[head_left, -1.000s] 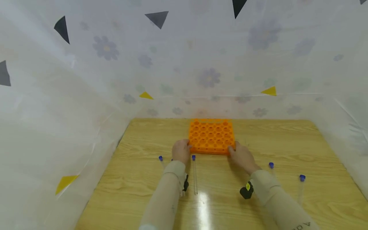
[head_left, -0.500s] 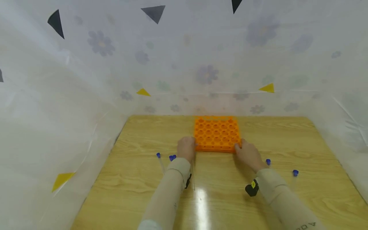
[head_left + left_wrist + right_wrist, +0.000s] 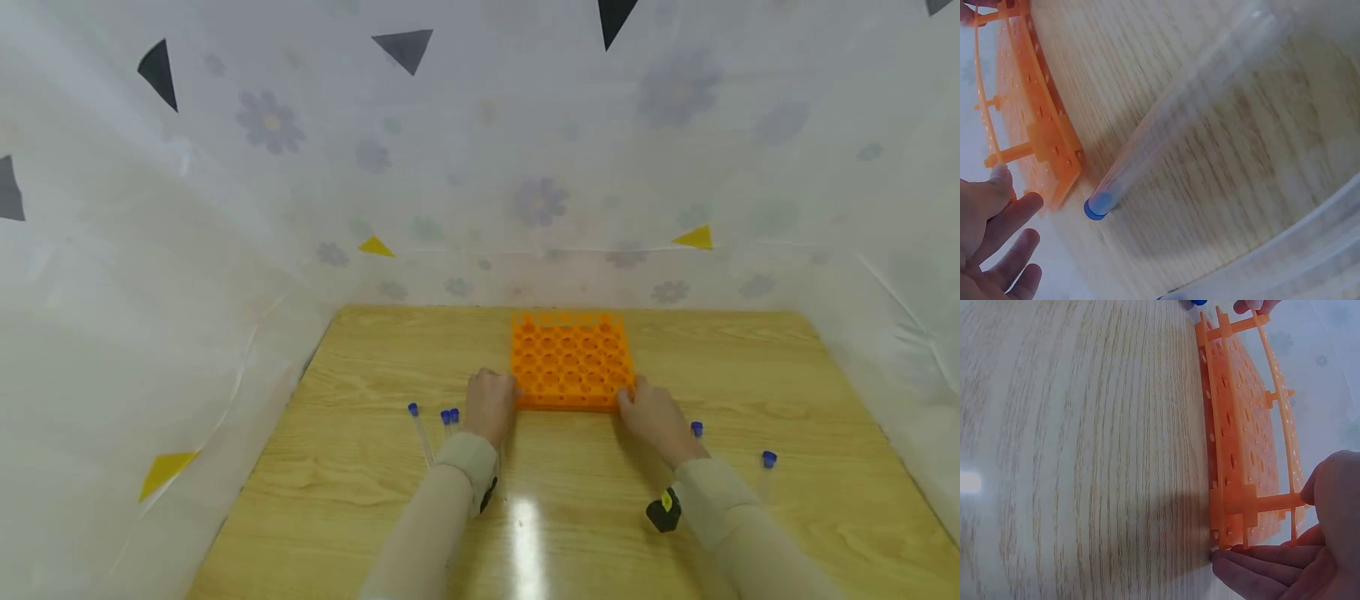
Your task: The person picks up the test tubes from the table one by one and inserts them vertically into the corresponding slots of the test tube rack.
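Observation:
An orange test tube rack (image 3: 572,367), with rows of round holes, stands on the wooden table toward the back. My left hand (image 3: 491,406) holds its left end near the front corner; in the left wrist view the thumb and index finger (image 3: 1013,222) pinch the rack's end. At the right front corner my right hand (image 3: 657,419) grips it, thumb on the upper plate and fingers against the side in the right wrist view. A clear tube with a blue cap (image 3: 1095,209) lies just by my left hand, mostly covered by it in the head view.
Left of my left arm lie several capped tubes, one with its blue cap (image 3: 413,409) outermost. Two more blue caps, one near (image 3: 697,429) and one farther right (image 3: 769,459), show beside my right arm. A pale flowered sheet (image 3: 540,202) walls the table (image 3: 360,350).
Both hands have shifted the rack a little to the right along the table. My left hand now covers the tube cap that showed beside it earlier.

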The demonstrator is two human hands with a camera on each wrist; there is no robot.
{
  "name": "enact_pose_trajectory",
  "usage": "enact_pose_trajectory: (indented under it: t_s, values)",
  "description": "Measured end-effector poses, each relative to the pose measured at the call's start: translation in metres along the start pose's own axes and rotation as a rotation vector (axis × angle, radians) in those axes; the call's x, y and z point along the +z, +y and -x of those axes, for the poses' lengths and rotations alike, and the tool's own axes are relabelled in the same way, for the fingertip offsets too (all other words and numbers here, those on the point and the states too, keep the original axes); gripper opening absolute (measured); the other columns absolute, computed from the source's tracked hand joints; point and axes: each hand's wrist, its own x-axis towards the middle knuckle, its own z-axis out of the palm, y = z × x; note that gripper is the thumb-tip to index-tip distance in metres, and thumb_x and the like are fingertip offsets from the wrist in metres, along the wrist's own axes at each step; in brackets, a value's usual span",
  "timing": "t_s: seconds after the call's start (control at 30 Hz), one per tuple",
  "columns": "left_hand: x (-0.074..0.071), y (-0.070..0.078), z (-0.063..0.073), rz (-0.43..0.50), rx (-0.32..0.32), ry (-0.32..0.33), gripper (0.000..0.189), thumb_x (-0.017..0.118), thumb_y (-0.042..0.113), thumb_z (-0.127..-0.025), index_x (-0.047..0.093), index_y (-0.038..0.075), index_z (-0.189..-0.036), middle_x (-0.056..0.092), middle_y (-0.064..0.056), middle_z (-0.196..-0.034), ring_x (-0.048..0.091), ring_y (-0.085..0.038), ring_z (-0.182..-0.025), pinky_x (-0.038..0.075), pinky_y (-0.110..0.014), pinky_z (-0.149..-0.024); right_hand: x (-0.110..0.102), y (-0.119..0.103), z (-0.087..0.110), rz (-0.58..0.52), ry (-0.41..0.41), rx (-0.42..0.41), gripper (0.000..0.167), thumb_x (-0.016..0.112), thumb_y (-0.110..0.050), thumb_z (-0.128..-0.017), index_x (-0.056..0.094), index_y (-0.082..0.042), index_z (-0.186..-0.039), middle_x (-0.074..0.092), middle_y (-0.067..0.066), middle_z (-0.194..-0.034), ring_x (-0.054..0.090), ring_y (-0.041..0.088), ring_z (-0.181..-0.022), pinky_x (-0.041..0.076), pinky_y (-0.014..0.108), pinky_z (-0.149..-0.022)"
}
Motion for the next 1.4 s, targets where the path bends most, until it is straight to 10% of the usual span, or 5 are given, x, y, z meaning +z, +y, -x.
enact_pose_trajectory:
  t_s: [0.53,1.4]
  values:
    - [-0.013,-0.001,0.016,-0.058,0.151,-0.024,0.021,0.071,0.039,-0.089,0.077,0.019,-0.092,0.077,0.001,-0.086,0.068,-0.022,-0.098,0.055,-0.036,-0.088,0.003,0.009,0.024,0.05,0.058,0.002,0.035,0.035,-0.03,-0.103,0.05,0.001,-0.099,0.046,0.009,-0.07,0.048,0.022,-0.06,0.038,0.031,-0.051]
    - [-0.019,0.011,0.042,0.008,0.197,0.073,0.017,0.074,0.033,-0.089,0.073,0.017,-0.084,0.076,0.001,-0.081,0.069,-0.02,-0.095,0.056,-0.036,-0.089,0.003,0.015,0.062,0.097,0.14,-0.017,0.052,0.036,-0.031,-0.104,0.047,0.014,-0.127,0.049,0.011,-0.062,0.047,0.022,-0.054,0.035,0.032,-0.049]
